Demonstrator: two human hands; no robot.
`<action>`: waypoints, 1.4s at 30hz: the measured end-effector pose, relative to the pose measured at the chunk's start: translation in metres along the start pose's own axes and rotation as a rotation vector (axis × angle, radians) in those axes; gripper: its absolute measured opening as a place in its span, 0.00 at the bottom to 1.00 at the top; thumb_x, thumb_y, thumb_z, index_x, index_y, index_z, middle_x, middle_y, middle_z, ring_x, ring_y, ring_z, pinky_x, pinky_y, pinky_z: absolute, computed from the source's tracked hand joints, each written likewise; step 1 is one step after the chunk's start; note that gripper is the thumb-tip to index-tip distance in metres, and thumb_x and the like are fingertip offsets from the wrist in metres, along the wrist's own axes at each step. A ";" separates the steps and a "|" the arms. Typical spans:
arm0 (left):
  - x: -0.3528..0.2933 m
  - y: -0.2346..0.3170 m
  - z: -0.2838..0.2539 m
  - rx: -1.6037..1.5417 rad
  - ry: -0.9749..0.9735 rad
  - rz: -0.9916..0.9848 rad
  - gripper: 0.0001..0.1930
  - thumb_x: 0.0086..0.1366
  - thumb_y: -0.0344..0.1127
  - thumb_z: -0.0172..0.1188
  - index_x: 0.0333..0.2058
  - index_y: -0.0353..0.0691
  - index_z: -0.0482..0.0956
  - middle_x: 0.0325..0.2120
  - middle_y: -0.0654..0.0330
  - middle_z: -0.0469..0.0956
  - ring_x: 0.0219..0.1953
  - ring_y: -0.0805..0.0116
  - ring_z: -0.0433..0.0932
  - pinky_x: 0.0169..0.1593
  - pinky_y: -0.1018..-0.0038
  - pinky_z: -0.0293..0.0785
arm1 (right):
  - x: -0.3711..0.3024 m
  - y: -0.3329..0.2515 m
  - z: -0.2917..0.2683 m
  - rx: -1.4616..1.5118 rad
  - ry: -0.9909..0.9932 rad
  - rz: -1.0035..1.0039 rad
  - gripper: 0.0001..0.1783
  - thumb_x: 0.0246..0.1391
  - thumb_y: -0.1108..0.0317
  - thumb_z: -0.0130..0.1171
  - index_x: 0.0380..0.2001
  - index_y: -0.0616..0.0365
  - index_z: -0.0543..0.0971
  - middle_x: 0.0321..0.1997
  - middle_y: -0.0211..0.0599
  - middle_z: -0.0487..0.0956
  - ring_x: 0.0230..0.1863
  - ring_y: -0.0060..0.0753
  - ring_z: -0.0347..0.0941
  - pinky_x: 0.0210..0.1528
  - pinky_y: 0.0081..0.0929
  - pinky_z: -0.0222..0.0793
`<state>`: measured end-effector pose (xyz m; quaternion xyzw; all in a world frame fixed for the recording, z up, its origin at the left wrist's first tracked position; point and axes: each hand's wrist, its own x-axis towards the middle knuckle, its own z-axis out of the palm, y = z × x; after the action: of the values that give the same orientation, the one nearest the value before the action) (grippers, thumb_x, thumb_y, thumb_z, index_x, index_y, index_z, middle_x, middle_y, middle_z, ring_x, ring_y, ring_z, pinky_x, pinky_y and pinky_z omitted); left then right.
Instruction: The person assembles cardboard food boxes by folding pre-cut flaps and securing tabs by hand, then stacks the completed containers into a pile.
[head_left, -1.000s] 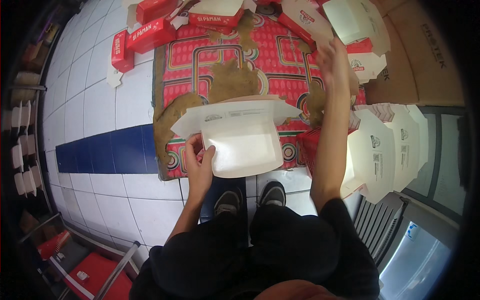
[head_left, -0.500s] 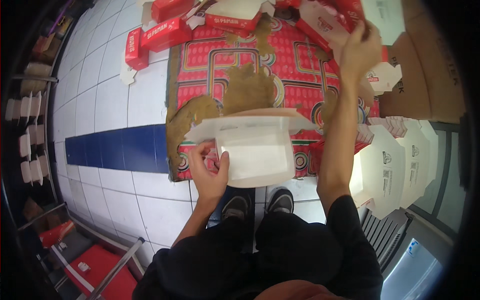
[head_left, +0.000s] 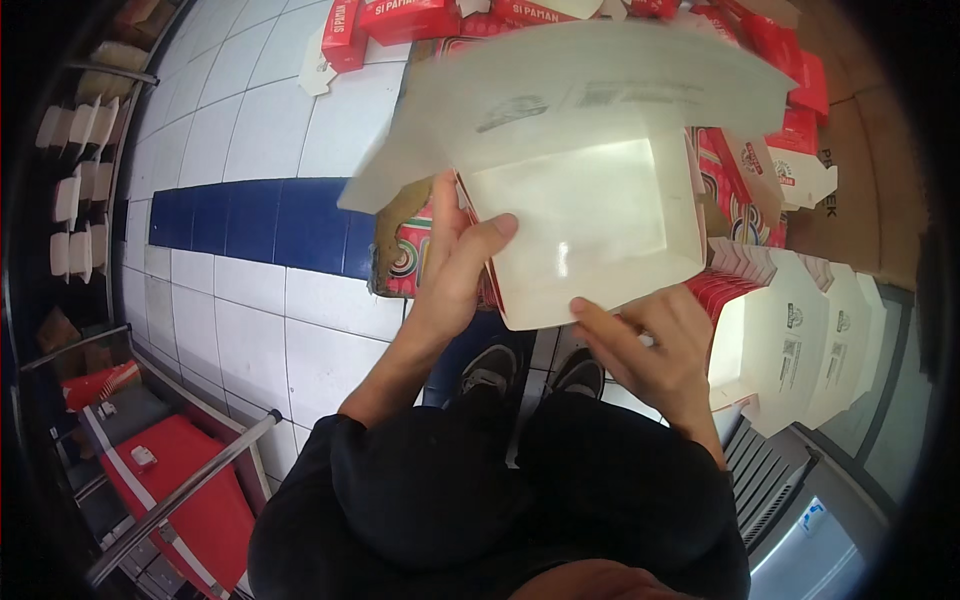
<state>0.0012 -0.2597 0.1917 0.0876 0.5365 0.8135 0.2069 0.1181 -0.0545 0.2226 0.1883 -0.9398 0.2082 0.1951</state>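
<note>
A paper food box (head_left: 590, 215) is in front of me, white inside and red outside, its wide lid flap (head_left: 610, 85) raised on the far side and blurred. My left hand (head_left: 455, 265) grips its left wall, thumb inside and fingers outside. At the near right corner my right hand (head_left: 655, 345) pinches the front rim, a fingertip on the edge and the other fingers curled beneath, partly hidden. To the right stands a nested stack of open boxes (head_left: 790, 330), white inside with red sides.
Beneath the box is a worn red patterned table surface (head_left: 410, 250). Closed red boxes (head_left: 405, 18) lie at its far side, more at far right beside brown cardboard (head_left: 870, 170). A metal rack (head_left: 190, 490) and a red case (head_left: 170, 480) stand at lower left.
My right hand has come back from the far-right pile to the box's front rim. The box now appears nearer and tilted, its lid flap swung up and spread wide. My left hand keeps its grip.
</note>
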 end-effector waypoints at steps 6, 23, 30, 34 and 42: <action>-0.003 -0.007 -0.012 -0.135 -0.003 -0.112 0.29 0.63 0.34 0.52 0.62 0.32 0.61 0.53 0.51 0.71 0.55 0.65 0.72 0.59 0.67 0.68 | -0.009 0.015 0.009 0.765 0.417 0.781 0.37 0.68 0.46 0.49 0.71 0.57 0.60 0.67 0.39 0.65 0.66 0.33 0.62 0.68 0.35 0.57; -0.003 -0.078 -0.045 0.530 0.163 -0.043 0.25 0.75 0.46 0.51 0.60 0.31 0.72 0.54 0.49 0.73 0.58 0.58 0.70 0.64 0.66 0.63 | -0.016 0.052 0.059 0.744 0.159 1.116 0.28 0.71 0.53 0.46 0.65 0.58 0.65 0.67 0.49 0.67 0.70 0.38 0.59 0.71 0.33 0.51; -0.011 -0.096 -0.053 0.272 0.265 -0.147 0.24 0.74 0.38 0.55 0.63 0.29 0.69 0.58 0.49 0.71 0.61 0.64 0.70 0.62 0.71 0.68 | -0.022 0.065 0.074 0.771 0.102 1.092 0.24 0.71 0.57 0.45 0.60 0.63 0.71 0.55 0.44 0.74 0.57 0.31 0.68 0.63 0.28 0.60; -0.021 -0.090 -0.033 0.424 0.265 -0.035 0.27 0.70 0.31 0.60 0.65 0.32 0.67 0.57 0.52 0.69 0.58 0.65 0.72 0.59 0.71 0.73 | -0.024 0.064 0.068 0.800 0.096 1.108 0.24 0.71 0.58 0.44 0.59 0.65 0.74 0.50 0.41 0.78 0.52 0.26 0.71 0.59 0.24 0.63; -0.026 -0.099 -0.035 0.354 0.293 -0.028 0.27 0.69 0.29 0.60 0.65 0.34 0.68 0.56 0.53 0.69 0.56 0.65 0.72 0.59 0.70 0.73 | -0.040 0.069 0.063 0.460 -0.064 0.873 0.27 0.69 0.60 0.39 0.64 0.62 0.70 0.56 0.60 0.78 0.58 0.48 0.76 0.62 0.34 0.65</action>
<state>0.0358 -0.2665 0.0899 -0.0041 0.6963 0.7077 0.1194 0.1043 -0.0149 0.1301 -0.1786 -0.8662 0.4665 0.0141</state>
